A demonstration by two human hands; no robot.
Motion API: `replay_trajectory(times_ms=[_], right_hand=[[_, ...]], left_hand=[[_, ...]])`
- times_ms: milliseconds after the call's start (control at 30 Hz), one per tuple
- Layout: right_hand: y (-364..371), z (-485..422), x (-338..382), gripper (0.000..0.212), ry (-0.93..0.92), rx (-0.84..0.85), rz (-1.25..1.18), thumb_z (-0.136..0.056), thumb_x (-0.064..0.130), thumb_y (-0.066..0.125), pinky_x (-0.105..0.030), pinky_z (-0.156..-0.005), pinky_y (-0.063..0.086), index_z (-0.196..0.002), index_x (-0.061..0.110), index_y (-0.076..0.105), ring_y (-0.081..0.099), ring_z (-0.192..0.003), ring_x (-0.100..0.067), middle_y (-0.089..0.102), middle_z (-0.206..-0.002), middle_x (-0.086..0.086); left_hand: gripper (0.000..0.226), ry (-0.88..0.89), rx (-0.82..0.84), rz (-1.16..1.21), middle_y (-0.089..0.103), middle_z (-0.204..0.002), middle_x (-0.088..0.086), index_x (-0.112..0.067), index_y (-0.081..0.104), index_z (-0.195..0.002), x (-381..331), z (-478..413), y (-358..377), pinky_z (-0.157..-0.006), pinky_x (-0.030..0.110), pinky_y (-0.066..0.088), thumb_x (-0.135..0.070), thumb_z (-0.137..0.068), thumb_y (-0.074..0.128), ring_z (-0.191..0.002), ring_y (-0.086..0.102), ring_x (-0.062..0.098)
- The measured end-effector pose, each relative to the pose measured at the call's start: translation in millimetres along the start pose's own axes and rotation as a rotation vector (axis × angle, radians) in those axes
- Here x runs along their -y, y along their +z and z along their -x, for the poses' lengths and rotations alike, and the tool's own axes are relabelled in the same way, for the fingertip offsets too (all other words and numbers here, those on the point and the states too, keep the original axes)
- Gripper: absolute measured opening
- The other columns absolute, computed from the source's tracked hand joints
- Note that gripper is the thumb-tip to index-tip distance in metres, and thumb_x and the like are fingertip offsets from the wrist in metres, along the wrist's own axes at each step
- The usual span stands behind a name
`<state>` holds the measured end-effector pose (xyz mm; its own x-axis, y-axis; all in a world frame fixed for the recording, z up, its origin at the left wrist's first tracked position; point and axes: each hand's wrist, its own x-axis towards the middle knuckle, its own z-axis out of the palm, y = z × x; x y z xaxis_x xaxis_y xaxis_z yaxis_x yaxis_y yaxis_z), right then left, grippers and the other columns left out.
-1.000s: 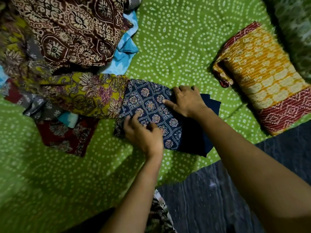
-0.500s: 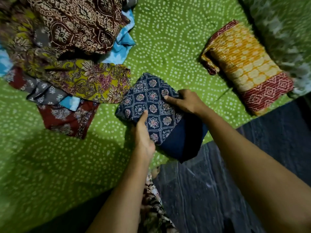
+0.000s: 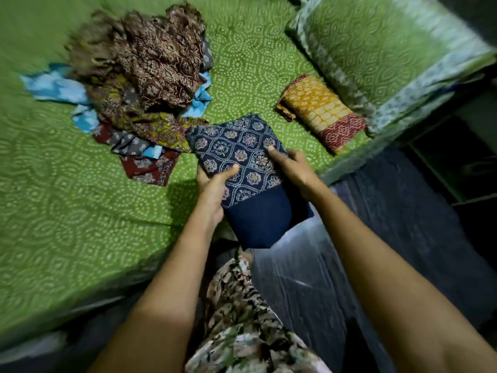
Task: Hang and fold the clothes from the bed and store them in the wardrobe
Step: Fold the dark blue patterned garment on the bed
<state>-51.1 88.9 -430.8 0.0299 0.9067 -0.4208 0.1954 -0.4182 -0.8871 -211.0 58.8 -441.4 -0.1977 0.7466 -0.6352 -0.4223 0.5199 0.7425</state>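
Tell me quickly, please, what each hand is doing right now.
Left hand: grips the folded navy garment.
Right hand: grips the same garment.

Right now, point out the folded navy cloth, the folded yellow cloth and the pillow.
folded navy cloth (image 3: pixel 236 146), head view, on its printed upper half.
folded yellow cloth (image 3: pixel 317 109), head view, on its yellow middle.
pillow (image 3: pixel 376 49), head view, on its green top face.

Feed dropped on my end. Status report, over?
Left hand and right hand both grip the folded navy garment. Its plain end overhangs the bed edge. Unfolded clothes pile beside it, not blocking.
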Motion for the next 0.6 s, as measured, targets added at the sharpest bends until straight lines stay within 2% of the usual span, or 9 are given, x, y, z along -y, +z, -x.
replay_trajectory(times_ms=[67, 100, 133, 200, 233, 300, 333, 433, 600], right_hand=[[-11.1, 17.6, 10.0, 0.025, -0.008, 0.006, -0.007, -0.092, 0.035, 0.059, -0.016, -0.040, 0.033, -0.076, 0.018, 0.050, 0.041, -0.038, 0.001, 0.049, -0.049, 0.012], [-20.4, 33.1, 21.9, 0.022, 0.003, 0.008, -0.020, -0.092, 0.033, 0.060, -0.017, -0.043, 0.035, -0.079, 0.017, 0.050, 0.044, -0.045, 0.000, 0.051, -0.053, 0.013], [-33.4, 45.5, 29.1, 0.017, 0.013, 0.028, -0.038, -0.091, 0.029, 0.062, -0.015, -0.048, 0.039, -0.090, 0.014, 0.053, 0.047, -0.054, -0.002, 0.055, -0.066, 0.012], [-52.7, 59.6, 38.4, 0.038, 0.047, 0.051, -0.051, -0.088, 0.021, 0.066, -0.011, -0.058, 0.045, -0.121, 0.010, 0.048, 0.052, -0.073, -0.005, 0.055, -0.099, 0.004], [-63.9, 65.4, 43.3, 0.041, 0.049, 0.042, -0.074, -0.087, 0.017, 0.067, -0.010, -0.062, 0.049, -0.122, 0.010, 0.047, 0.057, -0.080, -0.007, 0.056, -0.110, -0.001], [-94.9, 69.1, 48.2, 0.032, 0.051, 0.043, -0.117, -0.086, 0.017, 0.068, -0.024, -0.079, 0.056, -0.113, 0.010, 0.052, 0.066, -0.092, -0.017, 0.061, -0.122, -0.013], [-113.4, 64.3, 51.0, 0.034, 0.047, 0.040, -0.129, -0.086, 0.019, 0.069, -0.028, -0.082, 0.056, -0.114, 0.009, 0.053, 0.067, -0.094, -0.018, 0.063, -0.122, -0.013], [-166.1, 48.3, 59.5, 0.027, 0.027, 0.014, -0.132, -0.089, 0.015, 0.063, -0.014, -0.067, 0.053, -0.112, 0.011, 0.048, 0.064, -0.082, -0.009, 0.065, -0.109, -0.003], [-253.0, 9.6, 63.9, 0.029, -0.012, -0.022, -0.024, -0.087, 0.015, 0.066, -0.019, -0.064, 0.052, -0.112, 0.003, 0.057, 0.067, -0.070, -0.004, 0.068, -0.098, -0.006]], left_hand=[[0.066, 0.030, 0.015, 0.010, 0.059, -0.126, 0.006, -0.022, 0.043, -0.129, -6.7, 15.3, 5.2, -0.092, 0.047, 0.050, -0.002, -0.074, 0.073, -0.109, 0.060, 0.026], [0.057, 0.033, 0.023, 0.027, 0.062, -0.120, 0.006, -0.024, 0.047, -0.120, -11.7, 28.3, 11.9, -0.089, 0.045, 0.052, 0.000, -0.075, 0.071, -0.104, 0.062, 0.026], [0.052, 0.031, 0.036, 0.040, 0.063, -0.116, 0.006, -0.025, 0.048, -0.114, -16.8, 42.6, 21.0, -0.086, 0.045, 0.053, 0.002, -0.075, 0.070, -0.100, 0.063, 0.025], [0.052, 0.028, 0.054, 0.053, 0.064, -0.114, 0.008, -0.021, 0.047, -0.115, -21.3, 56.3, 37.7, -0.085, 0.045, 0.053, 0.004, -0.075, 0.068, -0.097, 0.064, 0.026], [0.054, 0.034, 0.070, 0.058, 0.064, -0.115, 0.009, -0.019, 0.047, -0.118, -23.0, 61.7, 48.9, -0.085, 0.046, 0.053, 0.005, -0.075, 0.068, -0.097, 0.064, 0.027], [0.054, 0.046, 0.099, 0.047, 0.064, -0.114, 0.010, -0.019, 0.048, -0.118, -26.9, 71.1, 81.3, -0.083, 0.045, 0.054, 0.007, -0.075, 0.067, -0.094, 0.065, 0.027], [0.053, 0.062, 0.118, 0.040, 0.064, -0.112, 0.010, -0.018, 0.048, -0.118, -28.8, 73.5, 102.2, -0.079, 0.042, 0.055, 0.008, -0.076, 0.066, -0.091, 0.065, 0.025], [0.053, 0.074, 0.154, 0.036, 0.064, -0.112, 0.011, -0.012, 0.049, -0.123, -28.0, 70.4, 159.0, -0.071, 0.035, 0.056, 0.008, -0.077, 0.065, -0.087, 0.065, 0.023], [0.050, 0.036, 0.189, 0.080, 0.064, -0.111, 0.011, -0.014, 0.049, -0.120, -13.7, 60.5, 248.5, -0.076, 0.039, 0.055, 0.007, -0.077, 0.065, -0.091, 0.065, 0.026]])
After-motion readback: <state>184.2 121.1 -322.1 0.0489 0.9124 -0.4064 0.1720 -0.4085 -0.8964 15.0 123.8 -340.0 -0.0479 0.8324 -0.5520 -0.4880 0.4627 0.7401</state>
